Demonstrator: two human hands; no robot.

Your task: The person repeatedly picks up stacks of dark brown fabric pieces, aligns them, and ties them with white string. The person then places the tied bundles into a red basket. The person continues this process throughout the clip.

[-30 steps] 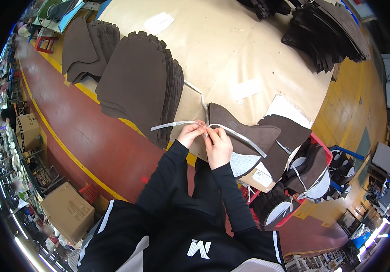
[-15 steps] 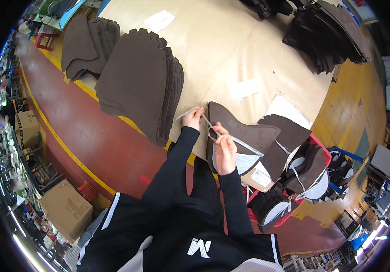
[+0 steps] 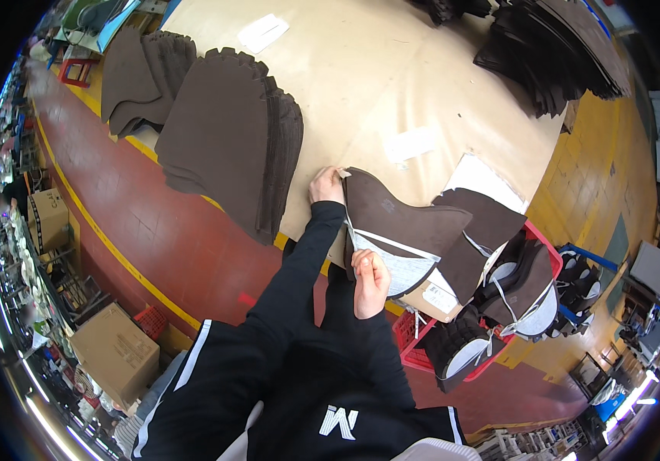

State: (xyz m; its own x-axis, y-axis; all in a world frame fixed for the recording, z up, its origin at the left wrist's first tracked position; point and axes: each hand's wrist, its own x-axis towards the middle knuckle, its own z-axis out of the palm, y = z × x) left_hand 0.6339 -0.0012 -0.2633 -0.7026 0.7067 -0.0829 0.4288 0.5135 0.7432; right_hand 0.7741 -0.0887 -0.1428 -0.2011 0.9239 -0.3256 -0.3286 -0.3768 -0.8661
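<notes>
A bundle of dark brown curved cut panels point(image 3: 406, 207) lies at the near edge of the table, with a pale grey-white piece point(image 3: 399, 270) showing at its lower side. A thin white fabric strip point(image 3: 350, 230) runs down the bundle's left edge. My left hand point(image 3: 327, 186) is closed at the bundle's upper left corner, where a bit of the strip shows by the fingertips; the fingers are partly hidden. Lower down, just off the bundle's near side, my right hand point(image 3: 370, 278) is closed in a fist around the strip's lower part.
Tall stacks of brown panels point(image 3: 222, 138) stand on the table's left side, and darker stacks point(image 3: 552, 54) at the far right. White paper point(image 3: 410, 144) lies on the tabletop point(image 3: 353, 84). Right of me, a red crate point(image 3: 552, 250) holds tied bundles point(image 3: 460, 346). A cardboard box point(image 3: 115, 353) sits lower left.
Before, both hands held the strip raised in a loop over the bundle. My right hand has come down toward me and closed; my left hand has moved slightly up to the bundle's corner.
</notes>
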